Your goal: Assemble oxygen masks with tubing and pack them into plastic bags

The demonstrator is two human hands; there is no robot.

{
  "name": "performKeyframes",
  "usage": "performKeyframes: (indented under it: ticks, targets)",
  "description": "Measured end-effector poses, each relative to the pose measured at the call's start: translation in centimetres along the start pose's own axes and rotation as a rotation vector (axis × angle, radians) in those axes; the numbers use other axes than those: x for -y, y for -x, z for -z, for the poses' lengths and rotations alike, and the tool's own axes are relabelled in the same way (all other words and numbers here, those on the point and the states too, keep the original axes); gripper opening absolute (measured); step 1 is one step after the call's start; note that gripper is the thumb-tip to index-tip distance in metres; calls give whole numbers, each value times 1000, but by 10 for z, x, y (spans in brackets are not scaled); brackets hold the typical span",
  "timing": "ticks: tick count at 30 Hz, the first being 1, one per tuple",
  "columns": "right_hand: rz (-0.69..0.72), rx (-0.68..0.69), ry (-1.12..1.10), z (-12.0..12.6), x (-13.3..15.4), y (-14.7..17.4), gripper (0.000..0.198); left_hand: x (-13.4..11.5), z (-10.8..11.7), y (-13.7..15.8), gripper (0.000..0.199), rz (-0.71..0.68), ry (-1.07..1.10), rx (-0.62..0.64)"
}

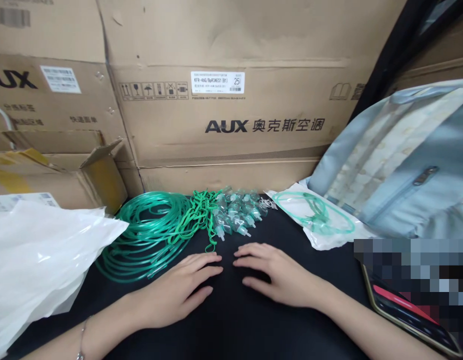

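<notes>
Green tubing (152,232): translucent, glossy, wound into a loose multi-turn coil; lies ahead and to the left of the left hand (179,290), the lower turns near its wrist side.
Green straps (196,217): flat, narrow, matte bands in a tangled heap; located directly ahead of the left hand, beside the tubing, one loop extending just beside the fingers.
Clear masks (239,212): transparent shells with pale green, nozzle-like ends, clustered in a pile; located ahead of the gap between both hands, adjoining the straps.
Small pale pieces (269,203): thin, grouped at the right edge of the masks, ahead of the right hand (276,272); exact form too small to tell.
Bagged tubing (321,217): pale green loop on a white and clear wrapper; located ahead and to the right of the right hand.
Left hand pose: back upward, fingers extended inward and slightly bent, thumb apart; spread loosely, empty.
Right hand pose: mirrors the left, fingers directed inward, thumb separated below; spread loosely, empty.
Hand spacing: fingertips face each other across a short gap above the black tabletop (231,320); contact with the surface cannot be told.
</notes>
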State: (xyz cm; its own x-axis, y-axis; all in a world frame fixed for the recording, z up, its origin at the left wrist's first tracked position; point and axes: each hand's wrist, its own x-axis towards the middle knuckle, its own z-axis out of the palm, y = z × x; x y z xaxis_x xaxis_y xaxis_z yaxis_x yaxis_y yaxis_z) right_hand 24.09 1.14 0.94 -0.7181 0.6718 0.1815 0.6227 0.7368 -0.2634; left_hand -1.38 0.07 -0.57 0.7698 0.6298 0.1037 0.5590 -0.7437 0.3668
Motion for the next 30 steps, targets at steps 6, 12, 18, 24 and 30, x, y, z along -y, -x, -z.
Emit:
performKeyframes:
  ticks: [6,12,18,24,30]
  targets:
    - [-362,-392,175,16,-22,-39,26,1,-1,-1,38,-21,-12,-11]
    - [-434,-351,97,9,-27,-51,28,-1,0,-1,35,-58,-52,-20]
    - [-512,-340,-35,11,-27,-40,20,-6,-2,-4,33,-84,8,-166]
    - [-521,-363,-243,27,-21,-24,23,-17,-11,-32,24,90,478,-469]
    - [-390,-474,-784,19,-3,-25,30,-18,-15,-47,58,339,1277,-595]
